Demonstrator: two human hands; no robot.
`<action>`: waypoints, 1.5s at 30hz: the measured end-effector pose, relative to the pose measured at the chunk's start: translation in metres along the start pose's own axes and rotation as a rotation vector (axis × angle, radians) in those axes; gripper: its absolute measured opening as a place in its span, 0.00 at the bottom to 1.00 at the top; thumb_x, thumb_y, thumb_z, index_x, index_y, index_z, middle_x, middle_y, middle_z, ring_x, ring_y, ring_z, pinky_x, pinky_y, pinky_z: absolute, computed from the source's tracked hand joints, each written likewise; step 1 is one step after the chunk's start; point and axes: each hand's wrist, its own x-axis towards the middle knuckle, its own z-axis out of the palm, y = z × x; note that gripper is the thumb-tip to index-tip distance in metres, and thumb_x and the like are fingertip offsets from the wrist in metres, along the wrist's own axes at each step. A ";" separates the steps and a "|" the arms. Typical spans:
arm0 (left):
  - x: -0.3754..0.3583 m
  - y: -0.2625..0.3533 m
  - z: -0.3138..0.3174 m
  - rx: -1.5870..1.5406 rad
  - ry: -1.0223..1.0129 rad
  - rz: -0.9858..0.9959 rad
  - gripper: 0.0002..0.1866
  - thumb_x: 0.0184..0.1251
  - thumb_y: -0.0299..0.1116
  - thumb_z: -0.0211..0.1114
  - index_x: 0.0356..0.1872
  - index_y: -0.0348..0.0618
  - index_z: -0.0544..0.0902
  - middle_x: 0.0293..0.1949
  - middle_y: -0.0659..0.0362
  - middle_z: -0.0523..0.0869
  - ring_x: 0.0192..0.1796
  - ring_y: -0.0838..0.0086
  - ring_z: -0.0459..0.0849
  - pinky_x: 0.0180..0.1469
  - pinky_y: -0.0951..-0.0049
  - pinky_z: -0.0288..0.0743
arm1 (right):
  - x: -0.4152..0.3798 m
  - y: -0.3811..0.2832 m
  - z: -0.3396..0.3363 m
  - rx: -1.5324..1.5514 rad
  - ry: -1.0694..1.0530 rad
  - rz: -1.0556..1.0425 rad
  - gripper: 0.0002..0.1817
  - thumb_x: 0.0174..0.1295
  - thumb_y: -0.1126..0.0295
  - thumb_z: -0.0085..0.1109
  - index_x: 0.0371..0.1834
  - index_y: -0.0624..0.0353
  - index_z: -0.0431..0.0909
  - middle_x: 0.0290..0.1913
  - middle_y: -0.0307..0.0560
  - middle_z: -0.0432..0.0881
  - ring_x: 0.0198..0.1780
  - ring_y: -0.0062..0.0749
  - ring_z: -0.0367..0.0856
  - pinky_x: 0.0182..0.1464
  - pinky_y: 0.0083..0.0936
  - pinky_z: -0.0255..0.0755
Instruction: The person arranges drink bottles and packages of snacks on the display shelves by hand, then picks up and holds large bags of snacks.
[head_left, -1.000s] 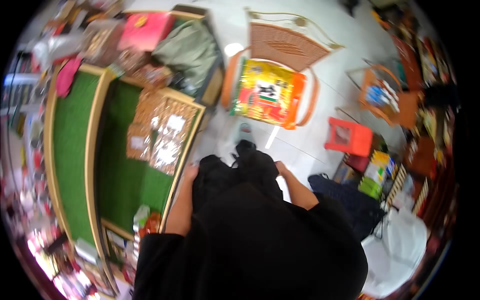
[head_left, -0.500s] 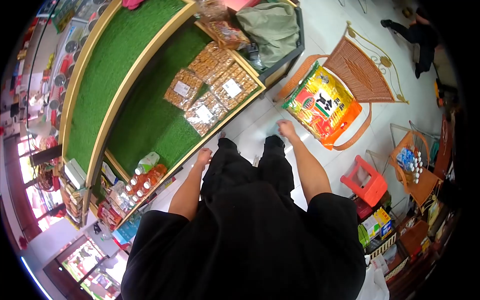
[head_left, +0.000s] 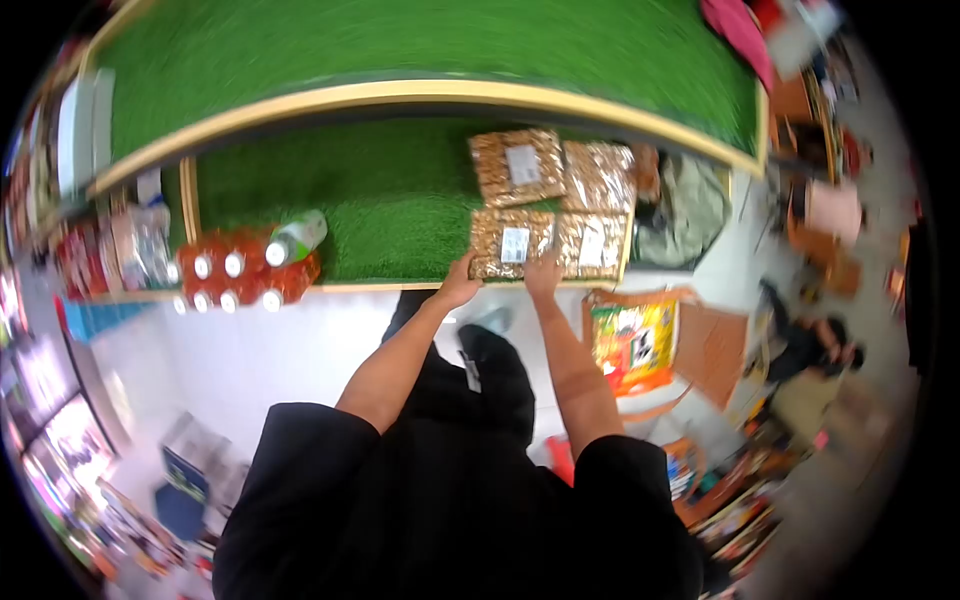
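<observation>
A clear packet of brown, nutty-looking snack pieces with a white label (head_left: 497,240) lies at the front edge of the green-lined shelf. My left hand (head_left: 460,283) is against its left front edge, fingers closed on that side. On its right front corner rests my right hand (head_left: 543,275), also closed, though blur hides some fingertips. Beside it on the right is a similar packet (head_left: 592,245). Behind them lie two more: a tilted labelled packet (head_left: 519,167) and a shinier packet (head_left: 597,177).
Orange-red drink bottles (head_left: 235,262) with white caps stand at the shelf's left, a green-labelled bottle (head_left: 297,238) lying on them. A curved wooden ledge (head_left: 400,93) overhangs behind. A yellow bag (head_left: 633,345) sits on a wicker chair (head_left: 711,350). Another person (head_left: 800,335) is at the right.
My view has turned to face the shelf. Both hands have moved from hanging at my sides to the front left snack packet. The back left packet now lies tilted behind it.
</observation>
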 end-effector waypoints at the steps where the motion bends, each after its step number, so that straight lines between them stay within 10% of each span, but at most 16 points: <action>1: 0.001 -0.004 -0.008 -0.068 0.052 -0.028 0.35 0.50 0.27 0.63 0.64 0.39 0.64 0.56 0.40 0.72 0.56 0.54 0.74 0.55 0.63 0.71 | -0.008 -0.004 0.007 -0.047 0.055 -0.084 0.36 0.52 0.62 0.55 0.66 0.59 0.59 0.57 0.73 0.64 0.54 0.67 0.62 0.61 0.53 0.55; 4: -0.011 -0.024 -0.047 -0.287 0.211 0.053 0.27 0.52 0.29 0.61 0.58 0.41 0.70 0.51 0.42 0.76 0.56 0.52 0.74 0.57 0.59 0.69 | -0.030 -0.061 0.010 -0.072 -0.126 0.074 0.33 0.54 0.53 0.55 0.63 0.52 0.63 0.55 0.73 0.66 0.56 0.64 0.64 0.60 0.49 0.59; 8: -0.038 -0.075 -0.118 -0.141 0.424 0.146 0.22 0.54 0.30 0.59 0.53 0.41 0.73 0.46 0.43 0.79 0.51 0.49 0.75 0.56 0.58 0.69 | -0.056 -0.117 0.068 -0.060 -0.209 -0.284 0.35 0.43 0.68 0.66 0.60 0.61 0.69 0.45 0.61 0.79 0.46 0.52 0.79 0.52 0.38 0.72; 12: -0.093 -0.081 -0.191 0.009 0.685 -0.105 0.22 0.56 0.33 0.60 0.53 0.37 0.73 0.59 0.37 0.68 0.58 0.45 0.71 0.60 0.57 0.67 | -0.112 -0.225 0.082 0.328 -0.938 -0.214 0.31 0.48 0.74 0.60 0.60 0.62 0.70 0.45 0.53 0.80 0.40 0.33 0.78 0.43 0.26 0.73; 14: -0.101 -0.080 -0.203 0.024 0.599 -0.258 0.24 0.55 0.32 0.60 0.55 0.39 0.72 0.62 0.38 0.64 0.61 0.44 0.68 0.61 0.57 0.66 | -0.122 -0.217 0.129 0.239 -0.910 -0.473 0.26 0.53 0.71 0.58 0.58 0.61 0.73 0.44 0.48 0.80 0.38 0.26 0.76 0.42 0.22 0.71; 17: -0.102 -0.076 -0.202 0.131 0.429 -0.178 0.25 0.55 0.33 0.61 0.56 0.40 0.72 0.63 0.36 0.62 0.62 0.43 0.67 0.61 0.55 0.67 | -0.127 -0.254 0.116 0.333 -1.077 -0.308 0.20 0.55 0.70 0.57 0.53 0.61 0.77 0.37 0.47 0.82 0.35 0.27 0.77 0.42 0.23 0.71; 21: -0.060 -0.097 -0.175 0.229 0.339 -0.258 0.28 0.51 0.36 0.65 0.54 0.37 0.67 0.57 0.26 0.60 0.54 0.34 0.71 0.57 0.53 0.69 | -0.096 -0.227 0.076 0.342 -0.848 -0.372 0.15 0.56 0.70 0.55 0.47 0.60 0.80 0.31 0.45 0.82 0.32 0.27 0.79 0.38 0.24 0.73; 26: -0.035 -0.078 -0.193 0.226 0.293 -0.398 0.29 0.47 0.37 0.66 0.49 0.34 0.67 0.52 0.30 0.66 0.47 0.39 0.76 0.53 0.56 0.70 | -0.045 -0.121 -0.006 0.692 -0.438 0.468 0.16 0.60 0.67 0.50 0.47 0.61 0.78 0.27 0.41 0.78 0.25 0.24 0.75 0.30 0.22 0.73; 30: -0.032 -0.063 -0.221 0.281 0.086 -0.390 0.23 0.50 0.40 0.65 0.44 0.35 0.73 0.42 0.41 0.79 0.45 0.49 0.80 0.50 0.59 0.72 | -0.025 -0.063 -0.067 0.540 -0.269 0.594 0.16 0.57 0.69 0.49 0.49 0.55 0.76 0.32 0.38 0.77 0.29 0.22 0.74 0.32 0.23 0.73; 34: -0.007 -0.056 -0.218 0.041 -0.096 -0.186 0.16 0.57 0.39 0.57 0.37 0.35 0.78 0.32 0.44 0.83 0.39 0.54 0.83 0.44 0.59 0.73 | 0.051 -0.006 -0.051 0.330 -0.153 0.244 0.20 0.57 0.68 0.53 0.54 0.58 0.72 0.34 0.42 0.79 0.32 0.23 0.73 0.32 0.24 0.70; 37: 0.013 0.022 -0.204 -0.147 -0.036 -0.172 0.23 0.59 0.36 0.57 0.55 0.37 0.74 0.45 0.44 0.83 0.49 0.57 0.81 0.50 0.62 0.72 | 0.100 -0.045 -0.039 0.251 0.050 -0.087 0.24 0.56 0.64 0.59 0.56 0.60 0.71 0.35 0.48 0.79 0.29 0.26 0.75 0.28 0.21 0.70; 45: 0.113 0.073 -0.113 -0.137 0.102 0.300 0.31 0.57 0.32 0.61 0.64 0.42 0.65 0.62 0.44 0.70 0.64 0.53 0.69 0.64 0.60 0.65 | 0.136 -0.110 0.004 0.177 0.166 0.196 0.40 0.46 0.57 0.68 0.62 0.58 0.61 0.57 0.61 0.70 0.50 0.46 0.73 0.44 0.39 0.74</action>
